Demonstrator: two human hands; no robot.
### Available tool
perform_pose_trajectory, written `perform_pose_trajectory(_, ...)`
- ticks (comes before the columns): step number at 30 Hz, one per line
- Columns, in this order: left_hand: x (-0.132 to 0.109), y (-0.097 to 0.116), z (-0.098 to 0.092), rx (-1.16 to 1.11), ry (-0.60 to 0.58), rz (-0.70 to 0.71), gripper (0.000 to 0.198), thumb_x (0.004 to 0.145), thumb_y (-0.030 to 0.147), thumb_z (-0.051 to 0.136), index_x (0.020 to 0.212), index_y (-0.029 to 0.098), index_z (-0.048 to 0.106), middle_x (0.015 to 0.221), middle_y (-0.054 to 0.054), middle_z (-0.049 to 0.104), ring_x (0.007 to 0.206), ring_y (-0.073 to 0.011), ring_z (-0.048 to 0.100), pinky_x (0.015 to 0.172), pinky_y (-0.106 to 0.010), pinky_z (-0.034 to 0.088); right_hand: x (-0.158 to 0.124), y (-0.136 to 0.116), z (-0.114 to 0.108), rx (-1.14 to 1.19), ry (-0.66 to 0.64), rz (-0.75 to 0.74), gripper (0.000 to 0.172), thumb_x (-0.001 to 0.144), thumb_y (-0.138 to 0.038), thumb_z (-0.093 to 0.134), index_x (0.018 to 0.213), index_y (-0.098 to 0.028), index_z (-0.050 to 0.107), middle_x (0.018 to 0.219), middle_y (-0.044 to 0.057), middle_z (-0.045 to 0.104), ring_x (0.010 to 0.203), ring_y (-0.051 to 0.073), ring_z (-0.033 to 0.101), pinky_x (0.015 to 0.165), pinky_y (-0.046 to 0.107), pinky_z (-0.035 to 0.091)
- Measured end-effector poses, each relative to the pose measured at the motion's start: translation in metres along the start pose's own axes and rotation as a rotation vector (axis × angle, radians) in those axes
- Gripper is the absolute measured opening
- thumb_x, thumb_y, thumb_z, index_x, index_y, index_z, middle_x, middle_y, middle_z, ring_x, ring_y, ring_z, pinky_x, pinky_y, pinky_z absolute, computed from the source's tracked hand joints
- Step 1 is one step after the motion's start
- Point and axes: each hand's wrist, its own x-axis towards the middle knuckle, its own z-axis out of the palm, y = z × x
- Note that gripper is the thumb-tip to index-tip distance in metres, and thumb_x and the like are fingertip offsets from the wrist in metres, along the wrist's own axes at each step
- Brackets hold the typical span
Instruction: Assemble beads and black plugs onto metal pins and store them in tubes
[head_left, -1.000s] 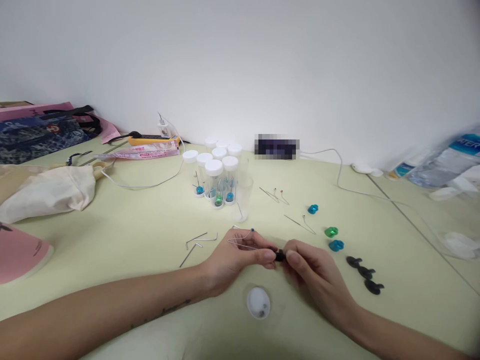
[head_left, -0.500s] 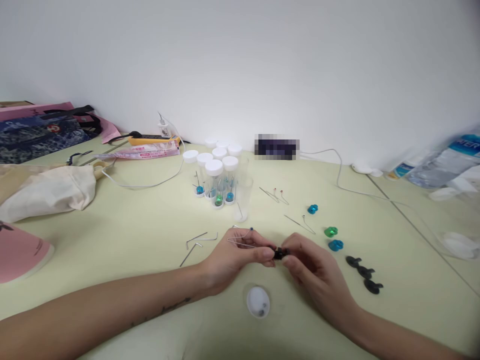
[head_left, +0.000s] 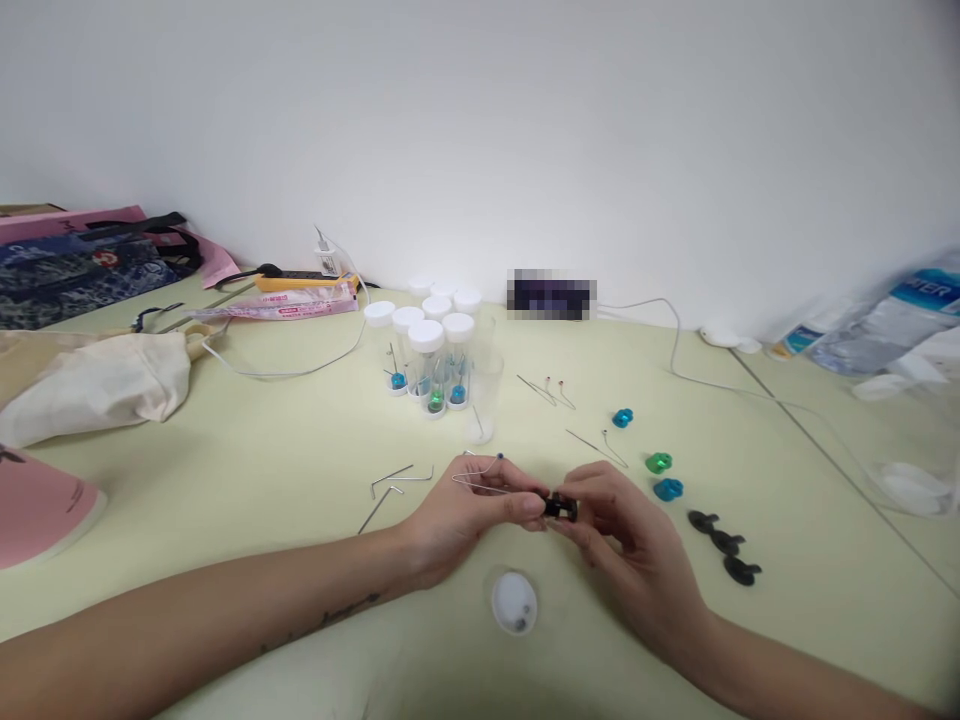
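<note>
A small black part (head_left: 561, 507) is pinched at its left end by my left hand (head_left: 491, 510). From that hand a thin bent wire (head_left: 480, 488) with a blue ball tip loops out to the left. My right hand (head_left: 626, 530) is closed at the part's right end, thumb and forefinger against it. Below the hands lies a white cap (head_left: 514, 603) with small metal pieces inside. Several hex keys (head_left: 390, 490) lie left of my left hand. To the right are blue pieces (head_left: 668, 489), a green piece (head_left: 658, 462) and black winged pieces (head_left: 726, 542).
Clear tubes with white lids (head_left: 427, 338) stand in a cluster, an uncapped tube (head_left: 484, 405) beside them. Bent wires (head_left: 596, 447) lie behind my right hand. A pink cup (head_left: 49, 510) and a cloth bag (head_left: 112, 380) are at left, a water bottle (head_left: 892, 310) at right.
My right thumb and forefinger have shifted on the black part, so more of its right end shows. My left hand keeps its grip.
</note>
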Motion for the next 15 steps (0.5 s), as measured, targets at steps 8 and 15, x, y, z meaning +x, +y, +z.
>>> perform_pose_trajectory(8,-0.0008,0.0005,0.0011,-0.004,-0.022,-0.005,0.013,0.068,0.018,0.08,0.077,0.011,0.073,0.066,-0.003,0.07,0.065,-0.0106,0.064,0.074,-0.025,0.049,0.0024,0.0021,-0.0039,-0.002,-0.091,0.12,0.036,0.096,-0.044,0.045,0.071,-0.02,0.052,0.058,-0.003,0.046,0.053,0.013,0.04,0.052,0.028,0.03)
perform_pose_trajectory(15,-0.0006,-0.0002,0.0002,0.004,-0.019,0.001,0.014,0.068,0.019,0.08,0.077,0.011,0.073,0.065,-0.003,0.07,0.065,-0.0106,0.064,0.075,-0.025,0.049,0.0003,0.0019,-0.0022,-0.009,-0.115,0.17,0.038,0.097,-0.041,0.043,0.066,-0.02,0.048,0.056,-0.003,0.045,0.052,0.013,0.04,0.051,0.027,0.029)
